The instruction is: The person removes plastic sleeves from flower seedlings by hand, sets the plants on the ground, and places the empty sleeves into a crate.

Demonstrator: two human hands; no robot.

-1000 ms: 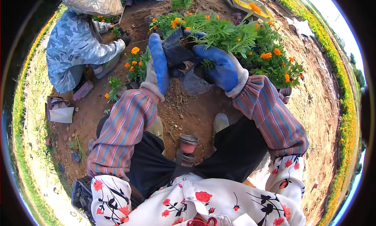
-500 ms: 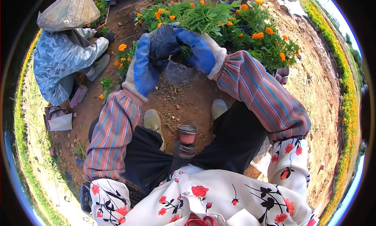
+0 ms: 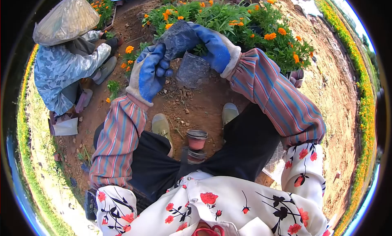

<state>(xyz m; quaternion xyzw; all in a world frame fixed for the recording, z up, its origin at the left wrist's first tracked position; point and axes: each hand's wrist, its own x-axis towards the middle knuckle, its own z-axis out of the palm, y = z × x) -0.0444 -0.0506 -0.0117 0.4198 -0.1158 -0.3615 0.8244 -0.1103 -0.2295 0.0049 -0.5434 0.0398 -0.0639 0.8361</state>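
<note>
Both my hands wear blue-coated work gloves and are raised in front of me. A dark, dirt-dusted plastic plant pot (image 3: 178, 36) lies tilted between them. My left hand (image 3: 149, 70) is closed at its left edge, fingers curled. My right hand (image 3: 214, 48) wraps round its other side; those fingertips are partly hidden. A few green leaves (image 3: 200, 50) show below my right hand; whether they belong to the pot is unclear. Under the hands, a greyish see-through plastic piece (image 3: 192, 69) sits by the soil. Flowering marigolds (image 3: 265, 42) grow just beyond.
Stacked small pots (image 3: 197, 140) stand between my shoes. To the left crouches a person in a conical hat (image 3: 67, 19), a hand near other marigolds. More pots (image 3: 297, 77) lie beside the plants at right. A white bag (image 3: 66, 127) is on the ground at left.
My left hand has shifted to the pot's edge, its fingers now curled. The pot has tilted toward the right hand, and more of the see-through plastic shows. The other person's hat has turned.
</note>
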